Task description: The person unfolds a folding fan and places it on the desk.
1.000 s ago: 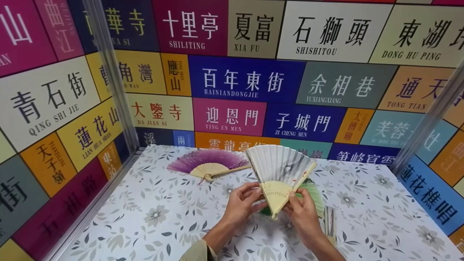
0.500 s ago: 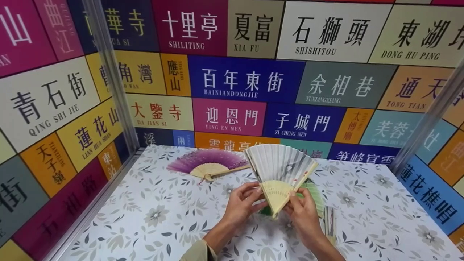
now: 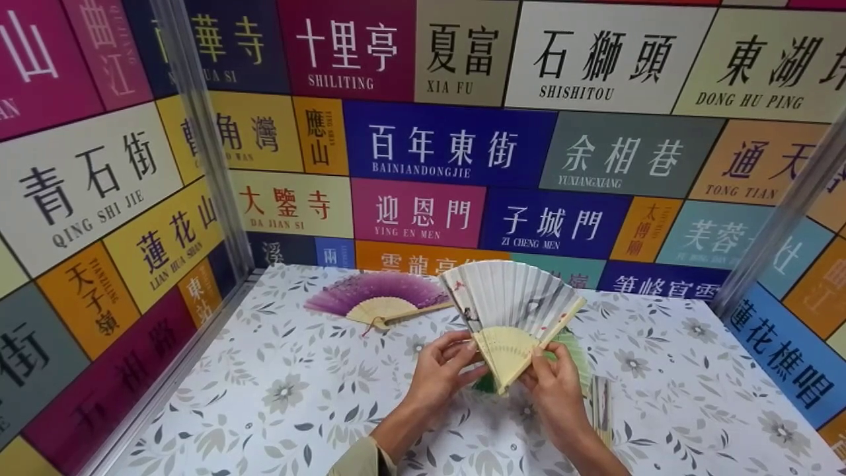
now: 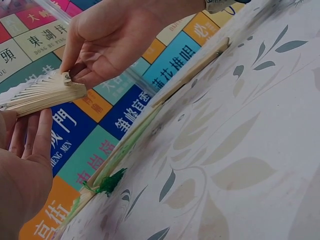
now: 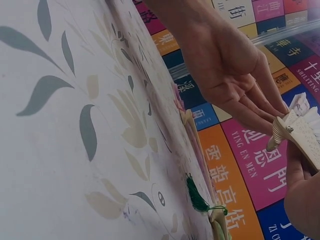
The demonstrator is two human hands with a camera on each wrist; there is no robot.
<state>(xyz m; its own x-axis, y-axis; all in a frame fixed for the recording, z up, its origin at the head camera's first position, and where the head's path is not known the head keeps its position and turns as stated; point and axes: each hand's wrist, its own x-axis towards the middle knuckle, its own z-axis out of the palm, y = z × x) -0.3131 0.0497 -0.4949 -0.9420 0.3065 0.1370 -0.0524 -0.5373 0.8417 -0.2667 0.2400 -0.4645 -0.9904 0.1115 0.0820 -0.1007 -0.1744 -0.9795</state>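
A white folding fan (image 3: 512, 297) with a grey painted pattern and pale slatted ribs is held partly spread above the table, leaf upward. My left hand (image 3: 443, 370) pinches its left guard stick between thumb and fingers. On the other side, my right hand (image 3: 555, 383) grips the right guard stick near the pivot. The left wrist view shows the ribs (image 4: 47, 97) fanned between both hands. Behind the held fan, a green fan (image 3: 576, 357) lies spread on the table, mostly hidden; its dark green tassel (image 4: 111, 183) shows in the left wrist view.
A purple fan (image 3: 377, 294) lies spread at the back left of the table. Right of my right hand lies a narrow, closed-looking fan (image 3: 603, 406), partly covered by my wrist. A floral cloth (image 3: 284, 396) covers the table, and walls of coloured name panels (image 3: 449, 142) stand around it.
The white fan has spread a little wider, with more of its painted left side showing. My right hand has shifted slightly to the right; the left stays almost in place.
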